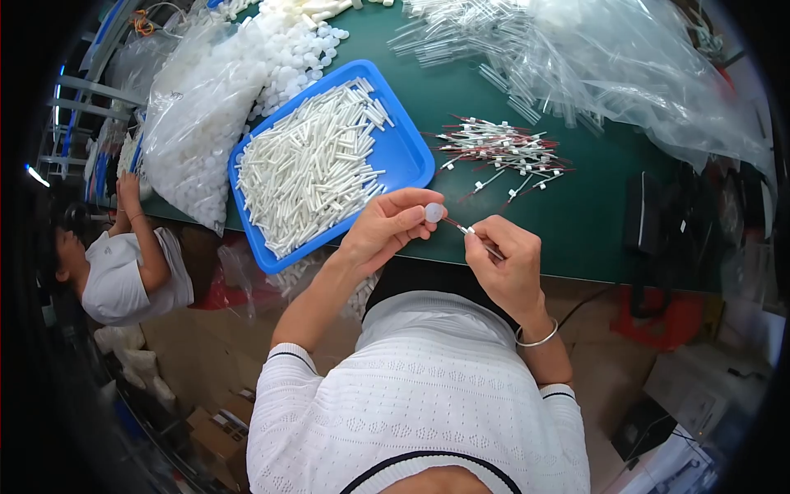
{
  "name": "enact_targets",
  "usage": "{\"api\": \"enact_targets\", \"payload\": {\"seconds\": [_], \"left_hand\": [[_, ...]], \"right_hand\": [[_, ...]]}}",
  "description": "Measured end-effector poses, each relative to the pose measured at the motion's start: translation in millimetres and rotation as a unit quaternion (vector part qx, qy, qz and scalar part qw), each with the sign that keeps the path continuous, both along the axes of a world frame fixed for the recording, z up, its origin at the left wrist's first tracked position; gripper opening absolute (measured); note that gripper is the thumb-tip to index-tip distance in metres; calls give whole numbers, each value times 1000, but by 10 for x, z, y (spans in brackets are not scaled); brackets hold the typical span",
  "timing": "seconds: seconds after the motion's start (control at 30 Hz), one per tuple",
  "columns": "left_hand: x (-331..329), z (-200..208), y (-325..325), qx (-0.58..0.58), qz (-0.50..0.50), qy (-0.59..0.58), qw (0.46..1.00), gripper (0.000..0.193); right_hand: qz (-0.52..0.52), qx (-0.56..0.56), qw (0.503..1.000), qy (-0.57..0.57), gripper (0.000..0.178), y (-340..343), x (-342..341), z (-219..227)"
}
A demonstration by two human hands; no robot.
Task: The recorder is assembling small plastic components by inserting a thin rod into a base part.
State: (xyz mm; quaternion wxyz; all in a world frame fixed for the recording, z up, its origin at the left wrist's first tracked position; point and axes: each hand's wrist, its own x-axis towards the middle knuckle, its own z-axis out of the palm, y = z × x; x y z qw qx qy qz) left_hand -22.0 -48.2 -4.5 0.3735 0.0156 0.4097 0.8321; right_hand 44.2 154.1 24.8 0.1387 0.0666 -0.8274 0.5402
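Between the thumb and fingers of my left hand (391, 225) is a small round white plastic cap (434, 212). My right hand (508, 255) pinches a thin red-and-white wired piece (463, 229), its red end pointing at the cap. Whether that end touches the cap or goes into it, I cannot tell. Beyond my hands lies a pile of similar red-and-white wired pieces (502, 148). Left of it, a blue tray (409, 169) holds many short white tubes (313, 156), heaped toward its left side.
A clear bag of white caps (193, 123) leans at the tray's left, with loose caps (300, 66) spilling behind. Clear tubes (448, 33) and a plastic bag (617, 66) cover the back right of the green table (576, 239). Another person (136, 263) works at the far left.
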Motion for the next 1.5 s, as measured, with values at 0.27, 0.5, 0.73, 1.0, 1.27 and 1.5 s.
{"api": "enact_targets", "payload": {"seconds": [0.27, 0.5, 0.73, 1.0, 1.27, 1.5], "left_hand": [[47, -11, 17, 0, 13, 9, 1000, 30], [72, 82, 58, -65, 47, 73, 994, 27], [55, 64, 55, -86, 29, 132, 987, 26], [118, -44, 149, -52, 45, 124, 990, 22], [304, -186, 261, -5, 127, 206, 970, 22], [253, 71, 97, -87, 95, 272, 954, 21]], "right_hand": [[-8, 37, 999, 25, 8, -19, 33, -6], [18, 79, 995, 58, 7, -20, 44, -39], [24, 90, 994, 56, 7, 9, 15, -24], [41, 73, 994, 74, 8, -61, -75, -88], [15, 79, 990, 113, 6, -189, -49, -323], [216, -225, 938, -150, 18, -33, -192, -264]]}}
